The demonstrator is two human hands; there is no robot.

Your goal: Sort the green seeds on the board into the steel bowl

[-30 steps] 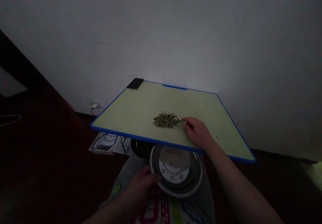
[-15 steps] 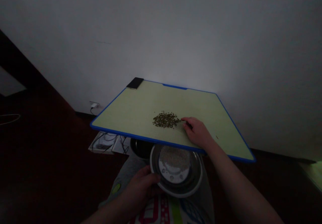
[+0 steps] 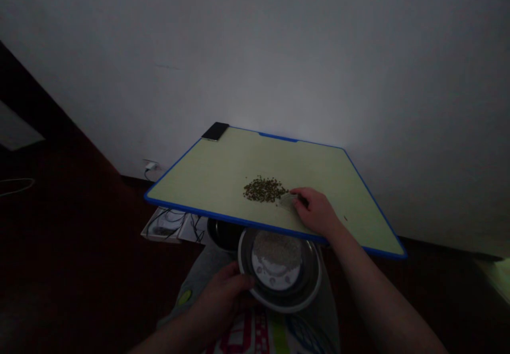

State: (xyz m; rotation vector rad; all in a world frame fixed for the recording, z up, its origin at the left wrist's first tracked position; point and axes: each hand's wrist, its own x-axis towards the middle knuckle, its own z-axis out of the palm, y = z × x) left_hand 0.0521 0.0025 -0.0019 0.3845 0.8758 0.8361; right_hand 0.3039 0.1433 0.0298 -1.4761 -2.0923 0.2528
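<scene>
My left hand [image 3: 227, 290] grips the left rim of a round metal bowl [image 3: 313, 290], thumb over the edge. Pale fine grains [image 3: 277, 248] lie on the bowl's bottom. The bowl sits in front of the table's near edge, over my lap. On the small pale-green table [image 3: 223, 165], my right hand [image 3: 314, 208] pinches a clear, thin, see-through piece [image 3: 287, 200], whose exact kind I cannot make out. Its far edge meets the right side of a loose pile of small greenish-brown seeds or grains [image 3: 263, 189].
A dark phone [image 3: 215, 131] lies at the table's far left corner. A second dark bowl [image 3: 225, 234] is partly hidden under the table's edge. White boxes with cables [image 3: 165, 224] stand below left, near a plugged-in charger [image 3: 150, 167]. A wall [image 3: 279, 51] rises behind.
The view has shifted very slightly. My right hand and the clear piece stay at the pile's right side, with hardly any movement. My left hand keeps its hold on the bowl.
</scene>
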